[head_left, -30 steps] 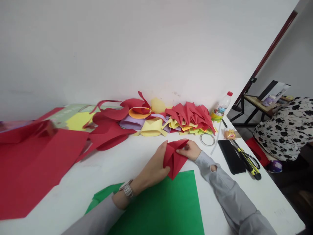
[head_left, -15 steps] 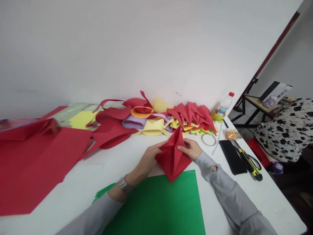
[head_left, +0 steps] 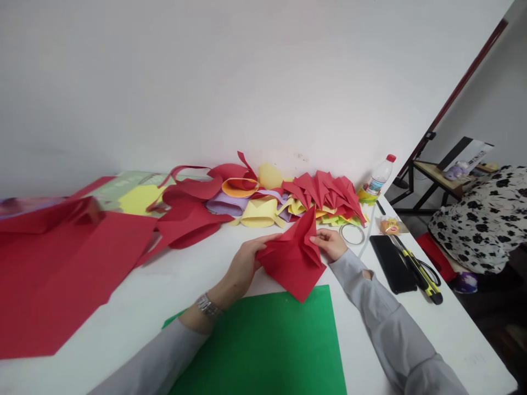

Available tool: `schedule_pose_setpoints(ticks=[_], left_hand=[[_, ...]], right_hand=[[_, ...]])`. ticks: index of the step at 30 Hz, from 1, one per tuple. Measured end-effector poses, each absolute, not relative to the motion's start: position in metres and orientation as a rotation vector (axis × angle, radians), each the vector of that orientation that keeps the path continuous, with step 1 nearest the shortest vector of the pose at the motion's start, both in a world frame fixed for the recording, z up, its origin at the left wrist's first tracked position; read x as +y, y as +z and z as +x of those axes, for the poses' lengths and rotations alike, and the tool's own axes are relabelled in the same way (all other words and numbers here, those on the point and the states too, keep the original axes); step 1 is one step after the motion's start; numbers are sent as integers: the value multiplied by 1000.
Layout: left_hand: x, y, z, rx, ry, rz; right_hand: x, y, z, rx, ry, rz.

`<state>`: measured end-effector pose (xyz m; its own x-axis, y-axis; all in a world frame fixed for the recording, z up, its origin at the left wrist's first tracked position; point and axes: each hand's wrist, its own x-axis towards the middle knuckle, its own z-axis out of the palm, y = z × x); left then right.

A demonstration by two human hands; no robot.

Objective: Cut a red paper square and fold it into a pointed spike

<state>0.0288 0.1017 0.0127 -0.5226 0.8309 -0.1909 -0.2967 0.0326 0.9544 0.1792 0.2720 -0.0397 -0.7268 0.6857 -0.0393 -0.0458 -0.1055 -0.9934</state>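
Between my hands is a partly folded piece of red paper (head_left: 294, 263), its top peaked and its lower corner pointing toward me. My left hand (head_left: 246, 263) pinches its left edge, thumb on top. The right-side flap is gripped by my right hand (head_left: 330, 244) between thumb and fingers. Below the folded paper lies a flat green sheet (head_left: 263, 345), partly under my left forearm. Beyond my hands sits a pile of folded red paper pieces (head_left: 325, 192), with folded yellow ones beneath it.
Large red sheets (head_left: 61, 274) cover the table's left side. Curled red paper (head_left: 189, 216) and a yellow paper piece (head_left: 261, 213) lie along the wall. At right are a tape roll (head_left: 352, 233), bottle (head_left: 381, 176), black phone (head_left: 393, 263) and yellow-black cutter (head_left: 420, 269). Someone in patterned clothing (head_left: 481, 219) sits beyond.
The red paper has turned and its folds have spread, with the lower corner swinging to the right. My right hand has shifted slightly right, drawing the flap with it.
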Motion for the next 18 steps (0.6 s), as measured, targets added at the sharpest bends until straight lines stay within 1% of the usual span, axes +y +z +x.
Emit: schedule_pose_setpoints(ticks=[18], left_hand=[[101, 9, 27, 1456, 1595, 663]], right_hand=[[273, -40, 179, -1565, 1939, -704]])
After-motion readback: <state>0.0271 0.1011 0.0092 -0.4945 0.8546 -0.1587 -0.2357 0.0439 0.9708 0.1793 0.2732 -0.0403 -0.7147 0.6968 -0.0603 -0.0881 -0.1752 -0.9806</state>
